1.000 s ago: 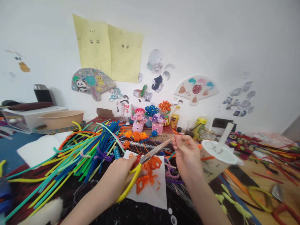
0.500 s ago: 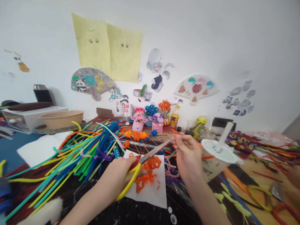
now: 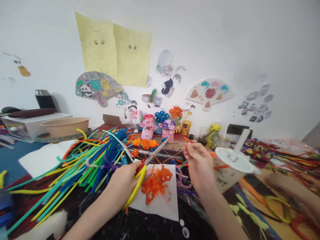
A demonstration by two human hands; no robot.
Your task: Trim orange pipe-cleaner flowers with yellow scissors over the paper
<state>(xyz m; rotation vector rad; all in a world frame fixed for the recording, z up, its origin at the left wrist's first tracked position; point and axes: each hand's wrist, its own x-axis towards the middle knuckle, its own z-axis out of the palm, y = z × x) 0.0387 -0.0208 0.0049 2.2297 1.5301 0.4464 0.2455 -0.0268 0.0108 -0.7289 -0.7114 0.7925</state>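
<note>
My left hand (image 3: 130, 180) grips a pair of scissors (image 3: 140, 186) with yellow and red handles. The blades look closed and point up and away, apart from my right hand. With fingertips pinched together, my right hand (image 3: 197, 156) holds a thin orange pipe cleaner (image 3: 187, 140); most of it is hidden by the fingers. Below the scissors, orange fuzzy loops and trimmings (image 3: 157, 186) lie on a white sheet of paper (image 3: 167, 211). Small orange pipe-cleaner flowers (image 3: 147, 144) on stems rest just beyond.
Many coloured pipe cleaners (image 3: 87, 163) spread on the left. Pots of pipe-cleaner flowers (image 3: 147, 133) stand at the back beside a yellow bottle (image 3: 186, 124). A lidded paper cup (image 3: 230, 173) is right of my right hand. Another person's hand (image 3: 282, 183) is near other scissors (image 3: 277, 216).
The scissors have swung away from my right hand, tips now further left and up. My right hand stays nearly in place. The other person's hand has come further in from the right.
</note>
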